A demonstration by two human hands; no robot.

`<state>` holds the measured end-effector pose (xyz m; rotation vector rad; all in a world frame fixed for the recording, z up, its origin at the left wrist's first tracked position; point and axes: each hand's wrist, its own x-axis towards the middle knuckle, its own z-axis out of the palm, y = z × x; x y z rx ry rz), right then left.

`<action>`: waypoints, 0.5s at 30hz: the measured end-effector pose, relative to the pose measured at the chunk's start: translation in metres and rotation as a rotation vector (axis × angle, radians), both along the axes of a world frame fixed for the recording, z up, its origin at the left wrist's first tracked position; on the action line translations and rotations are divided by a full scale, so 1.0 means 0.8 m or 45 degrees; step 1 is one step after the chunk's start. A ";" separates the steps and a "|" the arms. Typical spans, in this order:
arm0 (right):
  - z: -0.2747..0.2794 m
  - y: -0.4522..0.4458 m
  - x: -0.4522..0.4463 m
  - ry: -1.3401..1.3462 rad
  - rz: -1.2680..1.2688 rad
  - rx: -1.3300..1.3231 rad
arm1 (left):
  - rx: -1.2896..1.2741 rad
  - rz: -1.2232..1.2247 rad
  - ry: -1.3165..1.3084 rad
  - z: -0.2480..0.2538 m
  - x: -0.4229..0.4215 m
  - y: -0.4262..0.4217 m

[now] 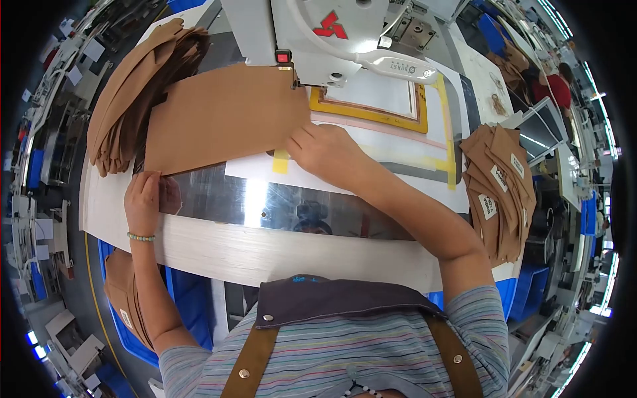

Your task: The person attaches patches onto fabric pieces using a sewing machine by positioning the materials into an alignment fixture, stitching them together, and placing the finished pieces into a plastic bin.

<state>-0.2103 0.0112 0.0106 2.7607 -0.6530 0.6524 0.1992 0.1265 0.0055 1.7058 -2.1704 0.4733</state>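
Note:
A flat brown fabric panel (pixel 222 116) lies across the steel plate, its upper right corner close to the white sewing machine head (pixel 259 30). My left hand (pixel 142 192), with a beaded bracelet at the wrist, pinches the panel's lower left corner. At the panel's lower right edge, my right hand (pixel 328 154) is closed with thumb and fingers on the fabric. To the right of the panel a yellow-edged rectangular frame (pixel 371 118) rests on a white sheet (pixel 405 151) marked with yellow tape. Part of that sheet lies under the panel and my right forearm.
A thick pile of brown fabric pieces (pixel 133 99) stands left of the panel. Labelled brown pieces (pixel 497 192) are stacked at the right edge. Below the table's left side, a blue bin (pixel 189 302) stands beside more brown pieces (pixel 119 285). A white machine handle (pixel 398 66) overhangs the frame.

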 end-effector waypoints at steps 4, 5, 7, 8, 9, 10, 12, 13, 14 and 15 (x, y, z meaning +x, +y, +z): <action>-0.005 -0.015 0.013 0.062 -0.037 0.006 | -0.049 0.111 -0.013 -0.005 0.004 -0.005; -0.002 -0.017 0.013 0.094 -0.050 0.002 | -0.041 0.101 -0.013 -0.005 0.003 -0.006; 0.004 -0.020 0.006 0.011 -0.043 -0.022 | -0.036 0.052 0.003 -0.003 0.001 -0.011; 0.006 -0.022 0.000 -0.028 -0.038 -0.034 | -0.040 0.012 0.021 0.000 -0.002 -0.014; 0.008 -0.023 -0.008 -0.073 -0.028 -0.068 | -0.043 -0.028 0.041 0.002 -0.006 -0.017; 0.009 -0.025 -0.019 -0.118 -0.018 -0.104 | -0.031 -0.053 0.032 0.004 -0.011 -0.023; 0.014 -0.028 -0.045 -0.129 -0.008 -0.139 | -0.006 -0.102 0.013 0.009 -0.025 -0.040; 0.018 -0.029 -0.063 -0.095 -0.009 -0.137 | -0.027 -0.157 0.000 0.010 -0.034 -0.051; 0.022 -0.028 -0.081 -0.064 -0.011 -0.135 | -0.047 -0.214 -0.014 0.011 -0.046 -0.065; 0.026 -0.025 -0.100 -0.001 -0.077 -0.097 | -0.066 -0.271 -0.029 0.012 -0.060 -0.079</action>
